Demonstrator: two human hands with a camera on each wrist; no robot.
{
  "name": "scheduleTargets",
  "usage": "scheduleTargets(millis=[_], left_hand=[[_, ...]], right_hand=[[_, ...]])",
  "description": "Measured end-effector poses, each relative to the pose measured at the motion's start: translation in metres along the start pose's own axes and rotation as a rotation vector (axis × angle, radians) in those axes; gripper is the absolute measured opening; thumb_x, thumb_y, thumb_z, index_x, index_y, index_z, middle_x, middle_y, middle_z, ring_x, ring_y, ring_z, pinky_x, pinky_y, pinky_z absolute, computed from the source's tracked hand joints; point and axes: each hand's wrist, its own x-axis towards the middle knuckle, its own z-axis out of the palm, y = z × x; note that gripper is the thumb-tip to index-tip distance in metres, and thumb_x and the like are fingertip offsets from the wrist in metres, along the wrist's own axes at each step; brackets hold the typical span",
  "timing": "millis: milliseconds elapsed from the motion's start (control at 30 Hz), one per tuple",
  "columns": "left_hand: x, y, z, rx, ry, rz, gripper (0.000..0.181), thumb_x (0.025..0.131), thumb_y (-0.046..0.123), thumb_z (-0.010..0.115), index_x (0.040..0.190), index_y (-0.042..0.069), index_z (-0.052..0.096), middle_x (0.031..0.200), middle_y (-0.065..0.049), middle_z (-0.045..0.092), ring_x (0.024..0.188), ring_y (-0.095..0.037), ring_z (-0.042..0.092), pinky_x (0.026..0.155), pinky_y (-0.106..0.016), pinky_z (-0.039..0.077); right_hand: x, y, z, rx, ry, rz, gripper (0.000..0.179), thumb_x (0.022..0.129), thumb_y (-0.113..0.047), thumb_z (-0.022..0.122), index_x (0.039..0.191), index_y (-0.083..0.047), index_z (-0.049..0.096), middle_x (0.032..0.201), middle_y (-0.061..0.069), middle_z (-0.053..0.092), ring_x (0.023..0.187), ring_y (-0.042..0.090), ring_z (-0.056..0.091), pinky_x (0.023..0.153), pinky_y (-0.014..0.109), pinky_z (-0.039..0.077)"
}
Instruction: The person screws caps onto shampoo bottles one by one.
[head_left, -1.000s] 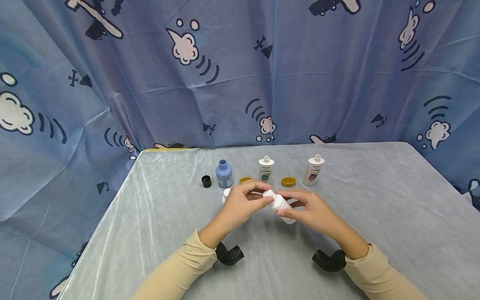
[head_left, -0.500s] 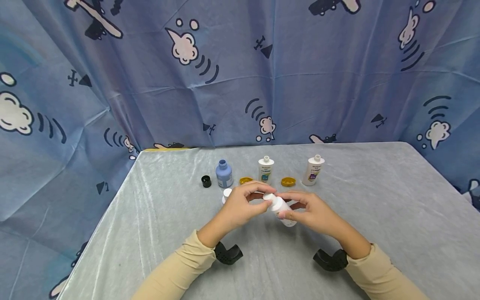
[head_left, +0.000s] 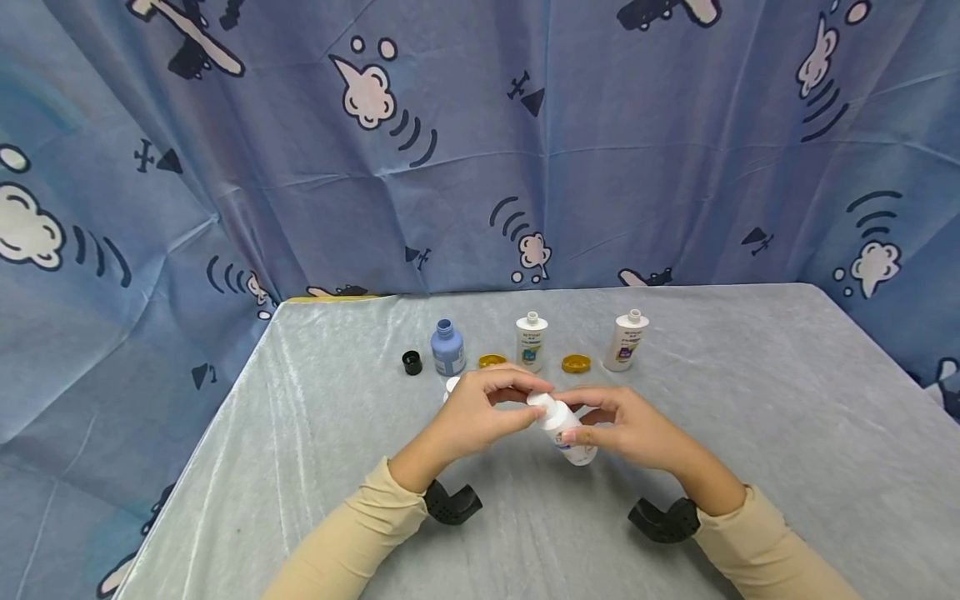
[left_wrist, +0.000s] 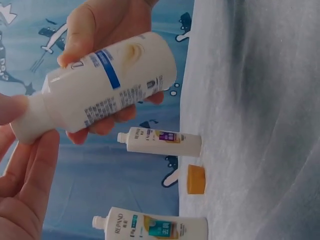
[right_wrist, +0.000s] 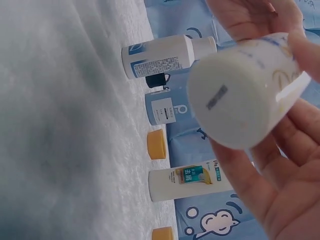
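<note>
My right hand [head_left: 633, 427] holds a white plastic bottle [head_left: 581, 454] around its body, tilted with the base down toward the right. The left wrist view shows the blue stripe and small print on this bottle [left_wrist: 120, 85]. My left hand [head_left: 480, 410] pinches the bottle's white cap [left_wrist: 32, 119] between thumb and fingers. The cap sits on the bottle's neck; whether it is tight, I cannot tell. In the right wrist view the round base of the bottle [right_wrist: 220, 107] faces the camera. Both hands are raised above the cloth-covered table [head_left: 337, 433].
Behind the hands stand a capless blue bottle [head_left: 448, 350] and two capless white bottles, one with a teal label [head_left: 532, 340], one purple [head_left: 627, 340]. A black cap [head_left: 412, 362] and two amber caps [head_left: 577, 363] lie nearby. Another capped white bottle [right_wrist: 160, 56] is mostly behind my left hand.
The held bottle's base has shifted slightly down and toward me, and more of its body shows. Both hands keep their hold, the left moving slightly. The things on the table have not moved.
</note>
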Motion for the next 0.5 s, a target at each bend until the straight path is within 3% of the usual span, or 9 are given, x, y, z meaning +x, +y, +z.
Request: scheduleTargets(millis=[200,367,500], left_hand=[[0.0000,0.0014,-0.0007,-0.017,-0.028,0.030,0.025,0.085,-0.005,0.073,0.109,-0.010,0.071,0.111,-0.026,0.068,0.098,0.001,0.063,0.089,-0.032,0.059],[0.0000,0.0014,-0.0006,-0.037,-0.033,0.030,0.026,0.083,-0.008,0.073,0.109,-0.012,0.070,0.111,-0.028,0.067,0.099,0.001,0.063,0.087,-0.033,0.060],[0.0000,0.0021,-0.0004,-0.056,-0.014,0.015,0.027,0.084,-0.008,0.072,0.110,-0.012,0.070,0.111,-0.028,0.066,0.098,-0.001,0.064,0.087,-0.038,0.060]], right_hand=[[0.0001,0.0038,-0.0021,0.098,-0.083,-0.041,0.041,0.093,-0.002,0.066,0.125,0.020,0.055,0.109,-0.023,0.069,0.084,0.005,0.071,0.070,0.030,0.062],[0.0004,0.0055,-0.0025,0.186,-0.129,-0.032,0.043,0.094,-0.001,0.064,0.127,0.023,0.050,0.112,-0.022,0.068,0.091,0.005,0.070,0.076,0.029,0.061],[0.0014,0.0042,-0.0020,0.197,-0.113,0.000,0.046,0.095,-0.003,0.064,0.129,0.023,0.049,0.113,-0.022,0.068,0.092,0.005,0.070,0.077,0.028,0.061]])
